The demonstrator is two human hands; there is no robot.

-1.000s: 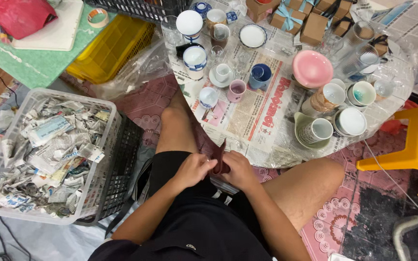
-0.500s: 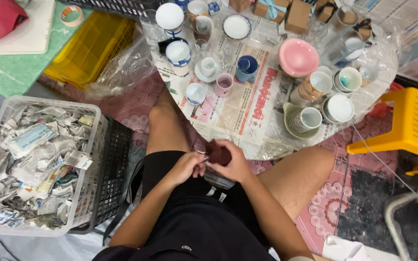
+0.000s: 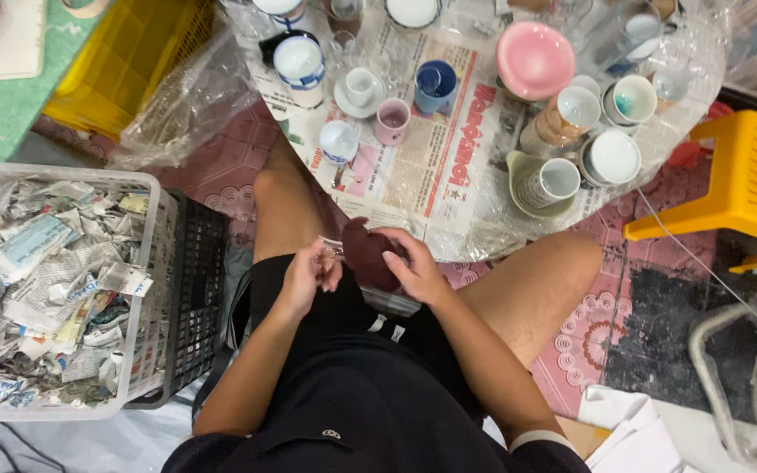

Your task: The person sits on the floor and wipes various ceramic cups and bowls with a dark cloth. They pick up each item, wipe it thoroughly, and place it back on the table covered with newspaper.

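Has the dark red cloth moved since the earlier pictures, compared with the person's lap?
Yes. The dark red cloth has come up from the lap toward the table edge, held between the left hand and right hand.

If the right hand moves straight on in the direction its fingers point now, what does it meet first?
The right hand points toward the left hand, its fingers already on the dark maroon object held between them. Going on, it would probably meet the left hand's fingers, though depth is unclear.
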